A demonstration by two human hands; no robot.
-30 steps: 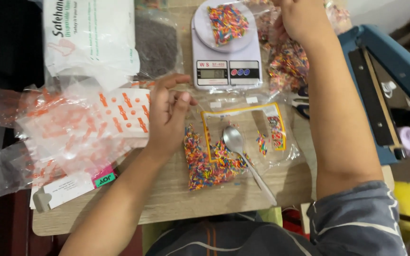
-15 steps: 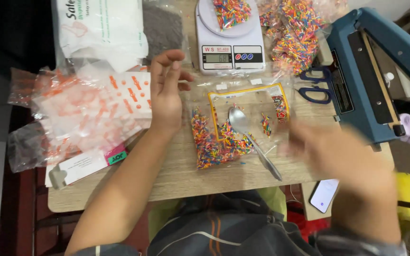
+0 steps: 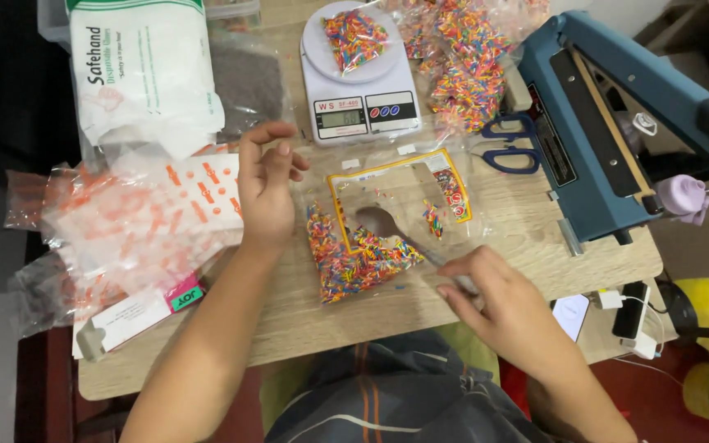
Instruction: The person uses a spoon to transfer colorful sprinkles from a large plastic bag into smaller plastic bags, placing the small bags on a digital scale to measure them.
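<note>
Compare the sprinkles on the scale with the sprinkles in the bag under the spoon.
The sprinkles on the scale form a small heap on its round white platform; the sprinkles in the open bag are more plentiful, spread flat on the table, under the spoon. Both are multicoloured strands.

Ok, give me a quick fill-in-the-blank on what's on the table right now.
1. The right hand grasps the handle of the ____.
2. A small pile of sprinkles sits on the ____.
3. The scissors have ____ handles.
4. The left hand rests beside the open bag, on its ____ side.

Missing: spoon; scale; blue; left
</note>
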